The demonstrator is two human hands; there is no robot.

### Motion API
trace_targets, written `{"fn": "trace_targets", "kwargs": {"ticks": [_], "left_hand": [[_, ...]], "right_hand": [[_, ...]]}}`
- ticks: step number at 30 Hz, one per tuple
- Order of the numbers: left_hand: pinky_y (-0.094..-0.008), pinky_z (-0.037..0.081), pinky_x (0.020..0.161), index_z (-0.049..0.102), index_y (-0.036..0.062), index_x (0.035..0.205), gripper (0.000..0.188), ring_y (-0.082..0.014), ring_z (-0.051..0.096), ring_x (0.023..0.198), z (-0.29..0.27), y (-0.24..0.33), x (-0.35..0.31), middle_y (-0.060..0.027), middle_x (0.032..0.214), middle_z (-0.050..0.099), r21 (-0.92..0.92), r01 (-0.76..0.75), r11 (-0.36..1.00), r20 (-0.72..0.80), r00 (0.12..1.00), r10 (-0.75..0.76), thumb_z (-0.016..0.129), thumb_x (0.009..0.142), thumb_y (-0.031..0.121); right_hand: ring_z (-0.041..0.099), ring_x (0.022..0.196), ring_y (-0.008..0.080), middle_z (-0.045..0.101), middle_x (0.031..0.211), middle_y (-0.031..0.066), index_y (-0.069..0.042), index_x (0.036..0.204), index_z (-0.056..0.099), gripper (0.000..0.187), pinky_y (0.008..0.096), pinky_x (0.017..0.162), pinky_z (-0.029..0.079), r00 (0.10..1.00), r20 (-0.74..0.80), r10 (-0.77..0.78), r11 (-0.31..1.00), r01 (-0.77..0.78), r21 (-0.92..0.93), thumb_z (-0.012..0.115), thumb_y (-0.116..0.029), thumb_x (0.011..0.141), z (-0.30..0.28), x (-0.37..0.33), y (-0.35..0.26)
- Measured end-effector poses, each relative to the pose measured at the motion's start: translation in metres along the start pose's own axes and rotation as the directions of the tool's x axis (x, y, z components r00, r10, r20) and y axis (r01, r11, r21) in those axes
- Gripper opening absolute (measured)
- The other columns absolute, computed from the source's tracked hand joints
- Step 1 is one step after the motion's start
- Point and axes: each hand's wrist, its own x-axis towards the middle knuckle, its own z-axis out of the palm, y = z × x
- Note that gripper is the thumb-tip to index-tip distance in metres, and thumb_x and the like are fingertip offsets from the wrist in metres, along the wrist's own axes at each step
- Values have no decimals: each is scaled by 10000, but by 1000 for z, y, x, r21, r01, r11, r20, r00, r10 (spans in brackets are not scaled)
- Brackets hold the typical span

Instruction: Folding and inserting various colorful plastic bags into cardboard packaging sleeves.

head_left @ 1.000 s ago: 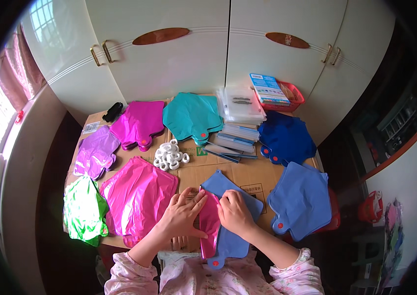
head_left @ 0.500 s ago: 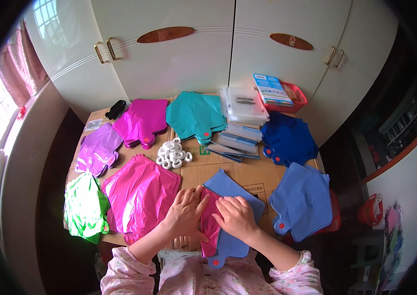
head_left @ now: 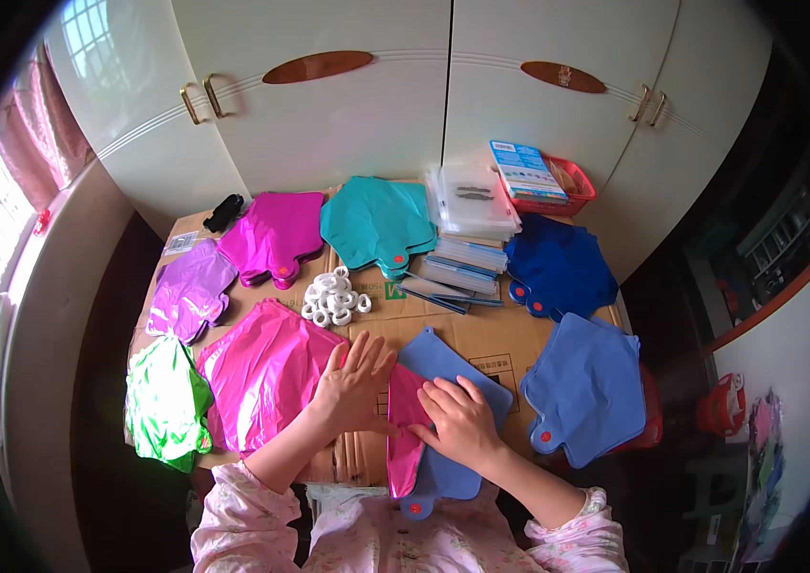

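Note:
A flat, shiny pink foil balloon (head_left: 405,435), folded into a narrow strip, lies on a matte blue balloon (head_left: 448,468) with a red dot on its tab. My left hand (head_left: 352,387) is open over the strip's left edge, fingers spread, its thumb reaching the pink foil. Flat across the strip's right side and the blue balloon rests my right hand (head_left: 460,420), open, thumb stretched toward the left one. Just left is a large pink foil balloon stack (head_left: 266,382). Beyond my hands sits a heap of white rings (head_left: 333,298).
Around the cardboard-covered table (head_left: 367,334) lie green (head_left: 168,401), lilac (head_left: 193,291), magenta (head_left: 273,237), teal (head_left: 381,224), dark blue (head_left: 565,272) and blue balloons (head_left: 586,387). Clear plastic sleeves (head_left: 474,201) and a red basket (head_left: 572,181) stand at the back, before white cabinets (head_left: 328,124).
My left hand has shifted slightly up and left, its fingers fanned wider. My right thumb has come down lower across the pink strip, and the right fingers have straightened.

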Motion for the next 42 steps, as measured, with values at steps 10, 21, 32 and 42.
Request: {"fn": "trace_targets", "kwargs": {"ticks": [10,21,32,42], "left_hand": [[-569,183,1104,387,36,1404,1179,-359,167,1417,-8,10,-13,-129,1516,243,106,-187,977,12,982,187,571,559,836],[-558,149,1120,354,-8,1412,1186,-312,182,1422,0,10,-22,-128,1502,285,16,-168,986,18,986,167,526,604,842],[-498,126,1142,301,-64,1414,1208,-283,207,1422,-2,13,-16,-206,1476,314,101,-190,977,52,981,186,498,635,839],[-484,157,1135,315,-49,1414,1004,-232,239,1415,-7,33,-59,-171,1479,331,-64,-296,953,80,950,300,404,801,741]], "right_hand": [[472,1246,251,577,1243,106,-19,1196,590,700,477,1060,324,992,124,7,1000,-4,-21,666,-546,742,-10,-2,-2],[467,1251,253,563,1271,87,-30,1232,567,731,519,1067,303,994,105,-7,999,11,-34,636,-578,755,-1,8,11],[431,1285,296,542,1310,79,-65,1255,560,748,547,1072,275,993,121,-1,1000,4,-20,638,-603,740,2,16,22],[421,1290,317,534,1323,79,-73,1255,565,749,565,1065,272,991,131,-9,997,18,-70,625,-614,741,2,16,21]]}}
